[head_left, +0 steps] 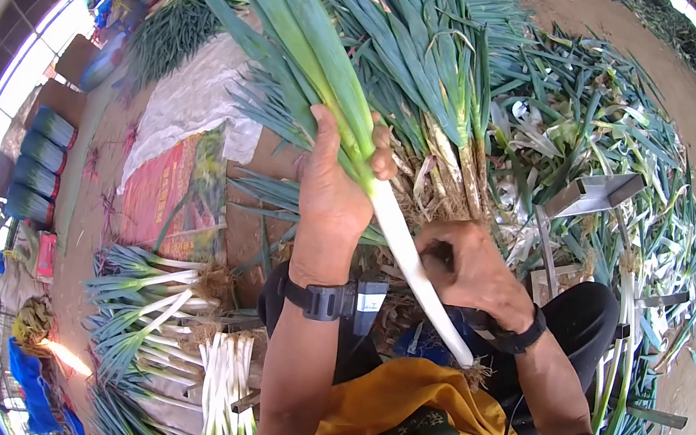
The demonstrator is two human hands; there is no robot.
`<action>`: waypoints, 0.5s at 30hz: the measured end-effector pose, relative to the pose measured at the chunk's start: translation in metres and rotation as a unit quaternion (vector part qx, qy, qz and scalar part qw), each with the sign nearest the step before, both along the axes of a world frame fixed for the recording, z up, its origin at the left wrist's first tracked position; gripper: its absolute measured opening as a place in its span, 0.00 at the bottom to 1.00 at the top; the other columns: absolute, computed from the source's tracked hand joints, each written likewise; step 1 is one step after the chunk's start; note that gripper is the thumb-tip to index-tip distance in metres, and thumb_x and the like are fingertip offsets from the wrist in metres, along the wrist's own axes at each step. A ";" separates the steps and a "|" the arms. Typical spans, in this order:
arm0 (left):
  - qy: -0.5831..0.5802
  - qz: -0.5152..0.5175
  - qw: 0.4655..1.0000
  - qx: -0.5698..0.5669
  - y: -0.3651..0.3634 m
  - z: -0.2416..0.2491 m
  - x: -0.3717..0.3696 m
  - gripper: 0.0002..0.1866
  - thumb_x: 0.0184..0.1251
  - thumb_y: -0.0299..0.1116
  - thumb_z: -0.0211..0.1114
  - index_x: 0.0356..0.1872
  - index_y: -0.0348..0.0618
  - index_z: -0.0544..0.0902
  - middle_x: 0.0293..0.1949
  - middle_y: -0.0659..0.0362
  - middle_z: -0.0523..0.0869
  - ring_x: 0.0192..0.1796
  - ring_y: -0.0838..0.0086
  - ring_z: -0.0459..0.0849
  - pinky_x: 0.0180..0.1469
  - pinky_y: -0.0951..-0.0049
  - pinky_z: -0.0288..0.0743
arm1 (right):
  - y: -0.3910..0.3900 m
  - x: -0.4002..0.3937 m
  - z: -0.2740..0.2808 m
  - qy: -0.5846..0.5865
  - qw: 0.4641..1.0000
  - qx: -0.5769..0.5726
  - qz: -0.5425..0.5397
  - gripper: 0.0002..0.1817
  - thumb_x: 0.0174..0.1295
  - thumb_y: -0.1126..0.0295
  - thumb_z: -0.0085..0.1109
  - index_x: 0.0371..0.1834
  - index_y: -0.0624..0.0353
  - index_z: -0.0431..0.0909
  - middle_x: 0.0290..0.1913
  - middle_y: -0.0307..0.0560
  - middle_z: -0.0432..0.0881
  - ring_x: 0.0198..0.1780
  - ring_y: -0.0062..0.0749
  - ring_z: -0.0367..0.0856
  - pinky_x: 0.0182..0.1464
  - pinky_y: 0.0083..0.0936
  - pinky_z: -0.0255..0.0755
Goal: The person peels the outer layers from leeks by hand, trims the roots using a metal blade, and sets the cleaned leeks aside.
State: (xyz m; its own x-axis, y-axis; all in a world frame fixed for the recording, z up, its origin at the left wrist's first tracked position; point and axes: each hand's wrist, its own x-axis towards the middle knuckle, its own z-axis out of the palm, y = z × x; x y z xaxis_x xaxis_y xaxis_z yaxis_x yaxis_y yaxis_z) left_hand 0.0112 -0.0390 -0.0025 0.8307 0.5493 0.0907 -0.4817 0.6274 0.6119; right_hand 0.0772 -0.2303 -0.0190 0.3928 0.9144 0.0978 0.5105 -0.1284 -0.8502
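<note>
My left hand [335, 193] is closed around a large green onion [403, 239], gripping it where the green leaves meet the white stalk. Its leaves fan up to the upper left, and its white stalk slants down to a rooty end [476, 373] above my lap. Close beside the stalk's right side, my right hand [480, 269] has its fingers curled into a pinch. What the pinch holds, if anything, is hidden. Beyond my hands lies a big heap of untrimmed green onions [408, 55] with dry, earthy roots.
Cleaned green onions [146, 304] lie in rows at the lower left, with a white-stalked bunch [228, 389] nearer me. Peeled leaf scraps [628, 151] pile up at the right around a metal frame [592, 196]. Bundled onions [41, 163] stand by the left wall.
</note>
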 end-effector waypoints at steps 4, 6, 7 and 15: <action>-0.015 -0.027 0.999 -0.024 0.000 -0.002 0.002 0.33 0.71 0.63 0.53 0.47 0.35 0.76 0.32 0.57 0.75 0.28 0.75 0.70 0.32 0.76 0.66 | 0.001 -0.002 0.005 -0.011 0.993 0.113 -0.034 0.14 0.43 0.80 0.60 0.36 0.66 0.84 0.29 0.58 0.85 0.29 0.48 0.85 0.35 0.35 0.76; -0.012 -0.026 0.999 -0.022 -0.001 -0.003 0.003 0.33 0.71 0.63 0.53 0.47 0.35 0.76 0.32 0.57 0.75 0.28 0.75 0.70 0.32 0.76 0.66 | 0.005 -0.003 0.013 -0.034 0.997 0.062 -0.020 0.13 0.44 0.80 0.60 0.36 0.66 0.84 0.30 0.59 0.85 0.31 0.49 0.85 0.36 0.35 0.76; -0.008 -0.022 1.000 -0.021 -0.002 -0.003 0.004 0.33 0.71 0.63 0.53 0.47 0.35 0.76 0.32 0.57 0.75 0.28 0.75 0.70 0.32 0.76 0.66 | 0.006 -0.002 0.014 -0.036 0.997 0.062 -0.022 0.13 0.44 0.80 0.60 0.36 0.66 0.84 0.30 0.59 0.85 0.31 0.49 0.85 0.36 0.35 0.76; -0.026 -0.058 0.998 -0.003 -0.004 0.001 0.001 0.34 0.71 0.64 0.53 0.48 0.35 0.75 0.32 0.57 0.75 0.29 0.75 0.70 0.31 0.76 0.65 | 0.013 0.003 0.001 -0.046 0.996 0.074 0.001 0.14 0.44 0.78 0.60 0.36 0.66 0.84 0.29 0.61 0.84 0.27 0.50 0.83 0.35 0.35 0.76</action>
